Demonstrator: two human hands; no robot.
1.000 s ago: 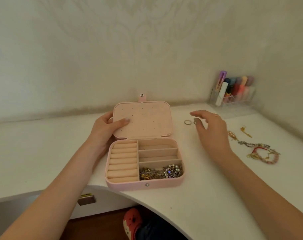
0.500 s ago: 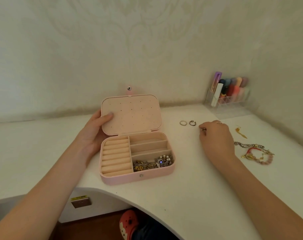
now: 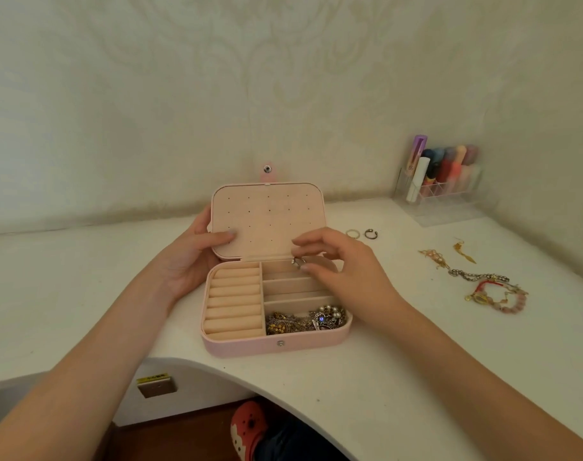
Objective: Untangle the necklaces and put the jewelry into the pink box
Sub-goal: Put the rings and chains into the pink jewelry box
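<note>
The pink box [image 3: 270, 346] lies open on the white desk, its lid [image 3: 268, 221] standing up. My left hand [image 3: 192, 257] grips the lid's left edge, thumb on the inner face. My right hand [image 3: 341, 271] hovers over the box's back right compartment and pinches a small silver ring [image 3: 297, 262]. A tangle of chains and pearls [image 3: 305, 319] fills the front right compartment. The ring rolls [image 3: 235, 302] on the left hold nothing. Two rings [image 3: 361, 233] lie on the desk right of the lid. Earrings [image 3: 448, 254] and tangled bracelets [image 3: 493, 291] lie further right.
A clear organizer [image 3: 440, 181] with cosmetic tubes stands in the back right corner against the wall. The desk's curved front edge [image 3: 250, 374] runs below the box. A red shoe [image 3: 248, 427] shows on the floor underneath.
My right hand picked up a ring from the desk right of the lid and carried it left over the box. My left hand kept its hold on the lid.
</note>
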